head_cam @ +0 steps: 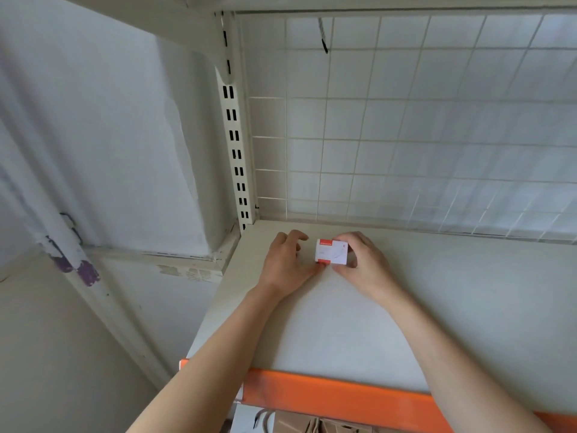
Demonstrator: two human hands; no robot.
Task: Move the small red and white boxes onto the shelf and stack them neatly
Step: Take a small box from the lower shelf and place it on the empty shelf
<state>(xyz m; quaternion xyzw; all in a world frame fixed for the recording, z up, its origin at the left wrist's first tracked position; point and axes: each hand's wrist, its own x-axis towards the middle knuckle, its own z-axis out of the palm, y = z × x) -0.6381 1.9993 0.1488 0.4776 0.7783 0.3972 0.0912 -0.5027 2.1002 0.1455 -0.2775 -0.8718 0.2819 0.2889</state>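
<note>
Just above the centre of the frame, a small red and white cardboard box (331, 252) sits on the pale flat shelf board (359, 323), toward its back left corner, near the white wire mesh back panel (406, 135). The right hand (362, 260) has its grip clamped on the box, fingers curled over the far edge and the thumb at the near right corner. The left hand (285, 260) rests on the shelf just beside the box, its grip apart and fingers loosely bent, the thumb touching the box's lower left corner.

This looks like the squaring-up stage of placing. To do it well, I judge the right hand should press the box flat, while the left thumb nudges the near corner until the long edge runs parallel with the mesh. A true first box makes later ones stack cleanly. Letting go gently should keep it from skidding on the smooth board.

Whether another box lies beneath this one cannot be told. No other box shows on the shelf. At the bottom edge, below the orange front rail (343, 398), brown paper bags (309, 425) show; their contents are hidden.
</note>
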